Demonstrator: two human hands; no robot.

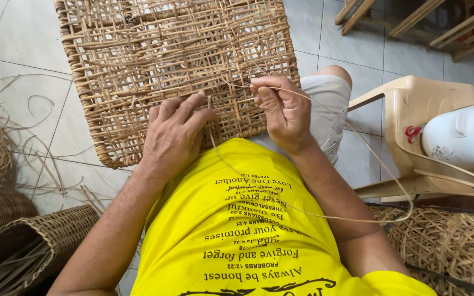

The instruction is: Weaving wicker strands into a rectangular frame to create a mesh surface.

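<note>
**A:** Where is the work sitting?

**B:** The woven rattan panel (176, 71) rests across the person's lap and knee, tilted away over the tiled floor (23, 38). The left hand (174, 137) lies flat on its near edge, fingers spread and pressing down, gripping nothing. The right hand (283, 112) is closed narrow, thumb against forefinger, pinching a thin rattan strand (357, 137) where it enters the weave.

**A:** How would that strand handle?

**B:** I judge it light, springy and slick. It arcs out to the right in a long loop and comes back across the yellow shirt (248, 235), so it holds a curve rather than dropping limp. Bent sharply, it would probably kink or split. Best taken close to the weave, as the pinch is now, so the free length doesn't whip about.

**A:** And the panel?

**B:** Light for its size, stiff at the thick bound rim, more giving in the open lattice. A flat palm near the rim looks the safest hold.

**A:** Anything nearby?

**B:** Loose strips (6, 142) on the floor at left, a basket (39, 241) below them, a plastic chair (412, 120) at right.
</note>
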